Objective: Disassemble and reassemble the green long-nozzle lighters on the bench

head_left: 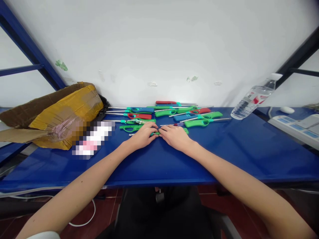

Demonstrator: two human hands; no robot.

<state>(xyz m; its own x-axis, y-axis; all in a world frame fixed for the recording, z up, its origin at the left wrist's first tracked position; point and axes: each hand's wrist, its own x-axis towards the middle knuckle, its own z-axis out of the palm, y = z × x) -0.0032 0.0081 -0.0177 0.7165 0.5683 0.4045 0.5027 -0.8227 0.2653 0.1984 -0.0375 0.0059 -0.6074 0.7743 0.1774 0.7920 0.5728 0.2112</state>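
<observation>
Through the head view, I have both hands close together over the middle of the blue, glossy tabletop (154, 166), nearer its back edge than its front. My left hand (143, 136) has its thumb and fingers closed on a small green plastic lighter piece (156, 133). My right hand (175, 136) is bent over the piece's other end, palm down; I cannot tell whether its fingers grip or only steady it, because they hide the contact.

Just behind my left hand lies an open green plastic casing (129, 128), and a slim screwdriver with a purple handle (178, 124) sits just behind my right. Several red, blue and green long-necked lighters crowd the strip along the back edge.

What worries me is loose parts. If the two hands pull unevenly, I judge the piece could slip and flick something small out among the lighters. A knuckle drifting backward could nudge the screwdriver or shift the casing. My own fingers cover the work, so a misaligned part could go unseen. The clear plastic water bottle (251, 99), tilted in view near the back right, looks too far off to be knocked.
</observation>
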